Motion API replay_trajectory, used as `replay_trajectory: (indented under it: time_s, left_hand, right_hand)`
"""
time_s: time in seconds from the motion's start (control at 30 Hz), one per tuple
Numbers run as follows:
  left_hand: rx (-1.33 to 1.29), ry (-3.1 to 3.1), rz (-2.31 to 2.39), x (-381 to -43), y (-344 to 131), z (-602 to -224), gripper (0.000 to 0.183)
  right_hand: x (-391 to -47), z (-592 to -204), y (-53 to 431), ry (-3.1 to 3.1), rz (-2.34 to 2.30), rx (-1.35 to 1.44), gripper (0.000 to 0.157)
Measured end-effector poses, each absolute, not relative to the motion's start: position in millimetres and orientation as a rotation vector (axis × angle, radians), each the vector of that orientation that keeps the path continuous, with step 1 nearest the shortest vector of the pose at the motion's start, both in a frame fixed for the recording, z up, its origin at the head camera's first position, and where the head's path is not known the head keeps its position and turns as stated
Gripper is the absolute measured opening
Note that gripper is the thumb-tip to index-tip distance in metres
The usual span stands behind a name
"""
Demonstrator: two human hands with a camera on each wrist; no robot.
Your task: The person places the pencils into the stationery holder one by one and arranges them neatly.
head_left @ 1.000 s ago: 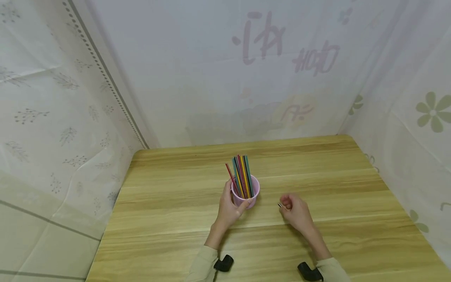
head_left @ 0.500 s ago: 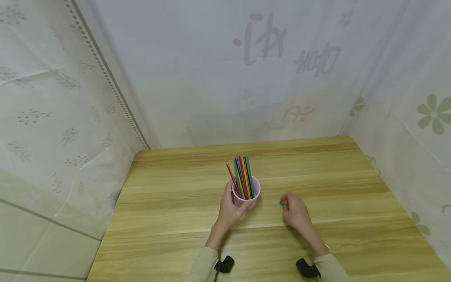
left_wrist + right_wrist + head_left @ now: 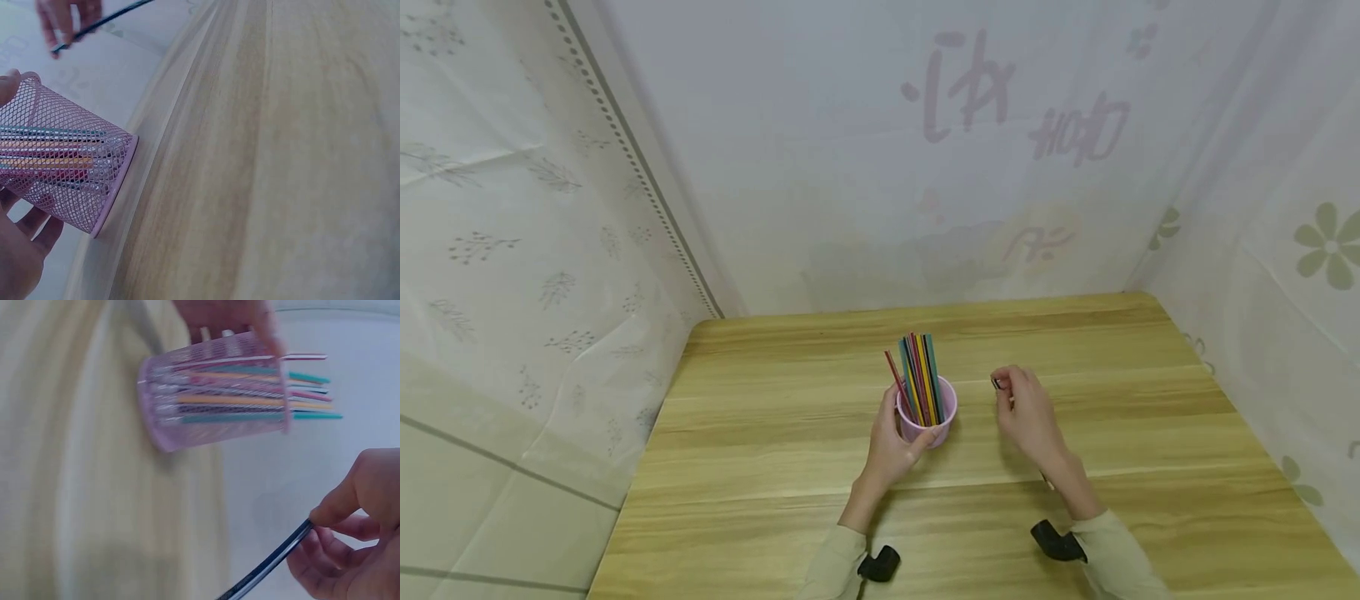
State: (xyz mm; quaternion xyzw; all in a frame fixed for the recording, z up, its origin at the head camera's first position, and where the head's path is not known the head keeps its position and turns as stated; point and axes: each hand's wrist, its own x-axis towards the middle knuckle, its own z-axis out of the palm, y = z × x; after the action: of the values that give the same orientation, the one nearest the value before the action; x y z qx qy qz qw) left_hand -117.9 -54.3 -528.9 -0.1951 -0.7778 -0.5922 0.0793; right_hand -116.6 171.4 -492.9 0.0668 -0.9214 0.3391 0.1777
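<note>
In the head view, a pink mesh pen holder (image 3: pixel 949 407) stands upright on the table, filled with several thin coloured pencils (image 3: pixel 920 375). My left hand (image 3: pixel 891 446) grips it from the left side, thumb in front and fingers round the far side. To the right of the holder, my right hand (image 3: pixel 1028 412) is raised and pinches a dark pencil (image 3: pixel 265 565) near one end, between thumb and fingertips. Most of that pencil is hidden by the hand in the head view. The left wrist view shows the holder's mesh side, with the right hand (image 3: pixel 65 19) blurred beyond it.
The wooden table (image 3: pixel 760 450) has a pale patterned cloth backdrop (image 3: pixel 865 167) behind it and at both sides. One red pencil (image 3: pixel 895 371) leans apart from the bunch, toward the left. A black wrist mount (image 3: pixel 1056 542) sits at each sleeve.
My right hand has lifted away from me, carrying the dark pencil and turning it in the fingers. My left hand and the pen holder have stayed in place.
</note>
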Motion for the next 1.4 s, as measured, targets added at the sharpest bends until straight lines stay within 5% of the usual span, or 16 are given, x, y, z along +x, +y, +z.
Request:
replay_trajectory:
  time_s: [0.83,1.4]
  left_hand:
    - [-0.578,-2.293,-1.851,-117,-54,-530,0.085]
    - [-0.602,-2.302,-1.832,-125,-51,-553,0.089]
  right_hand:
    - [-138,-386,121,-1.982,1.197,0.509,0.023]
    - [-144,-439,98,-2.078,1.474,0.443,0.027]
